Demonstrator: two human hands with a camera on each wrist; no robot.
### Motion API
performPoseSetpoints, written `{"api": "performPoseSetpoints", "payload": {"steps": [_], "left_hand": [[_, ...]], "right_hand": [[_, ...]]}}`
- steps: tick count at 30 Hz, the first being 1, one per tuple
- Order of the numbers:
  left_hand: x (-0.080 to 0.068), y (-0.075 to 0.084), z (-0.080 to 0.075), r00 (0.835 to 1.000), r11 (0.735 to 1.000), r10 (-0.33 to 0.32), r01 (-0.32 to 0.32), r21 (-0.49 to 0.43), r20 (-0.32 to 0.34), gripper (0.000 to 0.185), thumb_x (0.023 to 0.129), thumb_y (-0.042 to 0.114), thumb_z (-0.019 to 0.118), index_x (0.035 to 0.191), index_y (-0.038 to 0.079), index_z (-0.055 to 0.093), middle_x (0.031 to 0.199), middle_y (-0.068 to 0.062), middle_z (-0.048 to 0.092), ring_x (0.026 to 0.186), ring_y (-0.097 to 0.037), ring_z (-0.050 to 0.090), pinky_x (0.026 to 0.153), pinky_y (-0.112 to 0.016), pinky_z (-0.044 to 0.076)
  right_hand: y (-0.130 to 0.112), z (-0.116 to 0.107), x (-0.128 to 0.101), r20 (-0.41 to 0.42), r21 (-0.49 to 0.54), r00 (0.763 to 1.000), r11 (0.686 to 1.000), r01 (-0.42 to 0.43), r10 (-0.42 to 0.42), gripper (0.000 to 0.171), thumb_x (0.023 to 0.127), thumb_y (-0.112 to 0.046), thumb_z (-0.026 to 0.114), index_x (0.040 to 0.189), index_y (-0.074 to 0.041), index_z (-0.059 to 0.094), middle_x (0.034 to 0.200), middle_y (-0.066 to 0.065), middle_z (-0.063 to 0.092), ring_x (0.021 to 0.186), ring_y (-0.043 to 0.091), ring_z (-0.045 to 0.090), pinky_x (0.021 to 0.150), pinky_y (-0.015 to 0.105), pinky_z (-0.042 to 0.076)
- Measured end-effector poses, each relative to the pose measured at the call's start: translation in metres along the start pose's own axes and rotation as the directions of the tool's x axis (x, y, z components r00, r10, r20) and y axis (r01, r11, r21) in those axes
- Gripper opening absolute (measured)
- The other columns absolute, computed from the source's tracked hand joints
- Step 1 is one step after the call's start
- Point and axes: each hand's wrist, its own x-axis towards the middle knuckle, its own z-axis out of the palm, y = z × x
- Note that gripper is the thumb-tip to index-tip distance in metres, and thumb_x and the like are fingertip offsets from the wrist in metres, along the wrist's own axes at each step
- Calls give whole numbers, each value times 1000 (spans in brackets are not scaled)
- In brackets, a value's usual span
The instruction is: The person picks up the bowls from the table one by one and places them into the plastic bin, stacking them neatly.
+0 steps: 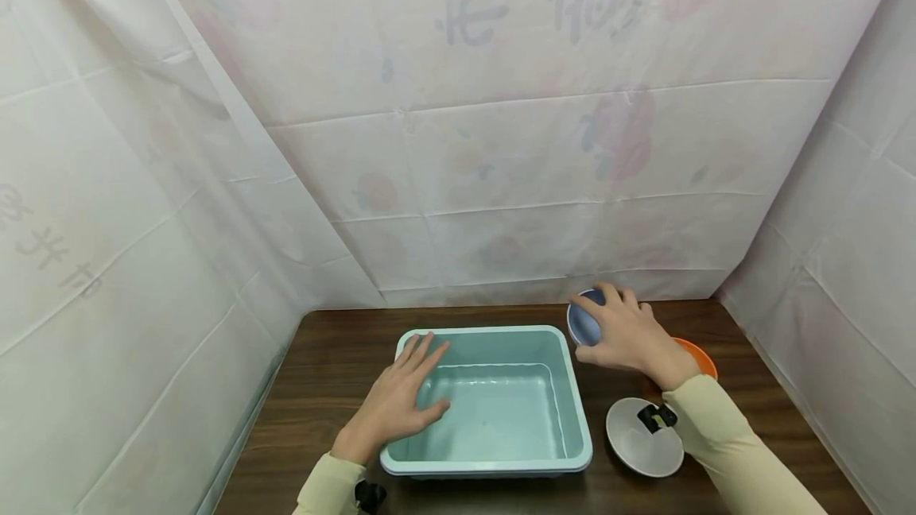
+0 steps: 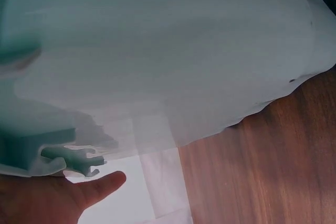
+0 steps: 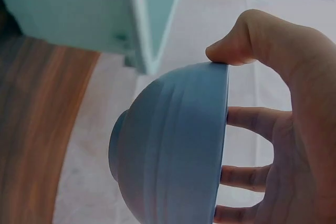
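My right hand (image 1: 630,336) grips a blue bowl (image 1: 583,327) by its rim, above the table beyond the basin's right back corner. In the right wrist view the blue bowl (image 3: 170,140) is tilted on its side, thumb on one edge and fingertips along the rim. A light teal rectangular basin (image 1: 494,467) stands in the middle with nothing inside. Over its left side lies my left hand (image 1: 393,404), fingers spread and fairly straight, holding nothing; whether it touches the rim is unclear.
A white dish (image 1: 637,451) sits right of the basin, under my right forearm. Behind it an orange dish (image 1: 700,358) is partly hidden by my right wrist. The dark wooden table (image 1: 322,356) is enclosed by pale printed sheets (image 1: 501,245) at the back and sides.
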Motion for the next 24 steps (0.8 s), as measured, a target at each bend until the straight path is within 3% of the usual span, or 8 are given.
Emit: {"api": "performPoseSetpoints", "payload": {"steps": [10, 24], "left_hand": [[1, 1, -3, 1000, 1000, -6, 6, 8, 21, 84, 93, 47, 70, 164, 24, 31, 171, -11, 24, 156, -43, 23, 100, -69, 48], [0, 3, -2, 999, 999, -35, 35, 10, 22, 81, 93, 40, 74, 162, 25, 35, 171, -11, 24, 157, -41, 20, 102, -71, 45]], "right_hand": [[-31, -19, 7, 12, 7, 998, 998, 63, -63, 78, 78, -45, 71, 152, -31, 52, 156, 21, 38, 130, 52, 45, 86, 71, 46], [-69, -14, 14, 24, 18, 983, 983, 182, -182, 79, 75, -49, 76, 149, -33, 53, 154, 18, 42, 124, 43, 49, 90, 65, 51]]}}
